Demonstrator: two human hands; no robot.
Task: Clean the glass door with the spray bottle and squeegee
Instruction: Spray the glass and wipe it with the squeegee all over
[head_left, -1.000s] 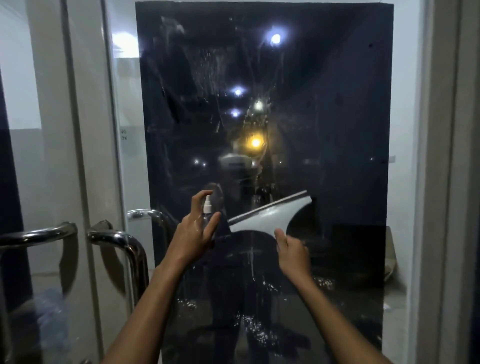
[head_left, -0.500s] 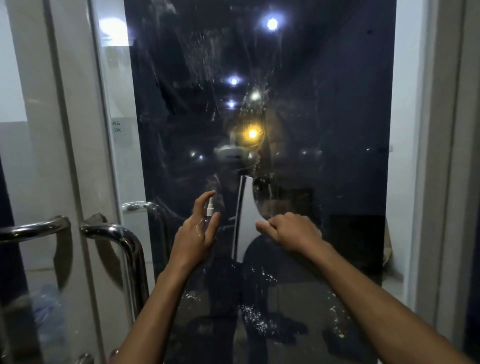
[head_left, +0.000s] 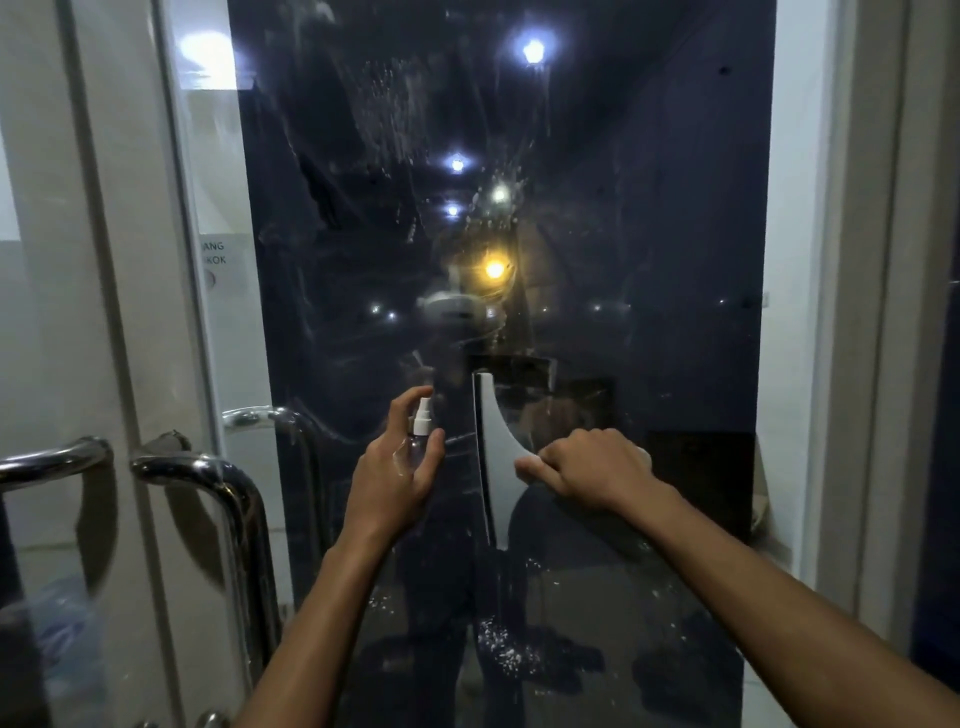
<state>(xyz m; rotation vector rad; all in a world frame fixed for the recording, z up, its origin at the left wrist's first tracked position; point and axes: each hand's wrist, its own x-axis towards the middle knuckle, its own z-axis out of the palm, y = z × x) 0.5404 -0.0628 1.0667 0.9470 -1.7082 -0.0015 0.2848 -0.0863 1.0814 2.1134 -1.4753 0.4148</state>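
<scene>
Two hands are up in front of me, both busy. My left hand (head_left: 400, 470) is wrapped around one small clear spray bottle (head_left: 415, 436), its white nozzle poking up between thumb and forefinger, held just in front of the glass door (head_left: 649, 234). My right hand (head_left: 592, 467) is clenched on the handle of one white squeegee (head_left: 493, 447), whose blade stands nearly upright with its long edge against the glass, just right of the bottle. The handle itself is buried in my fist, so I cannot make out its shape.

One door pane fills the middle of my view, dark and streaked, with patches of droplets high up and low down. I count two curved metal pull handles (head_left: 218, 499) on my side at the left; the leftmost is cut off by the frame edge. A third handle (head_left: 280, 431) shows through the glass. Several lights glint in the pane, one of them yellow; whether they are reflections or lie beyond, I cannot tell.

One small sign (head_left: 214, 260) sits behind the glass at left, half hidden by the dark panel; only "ANG" and "KOK" can be read.
</scene>
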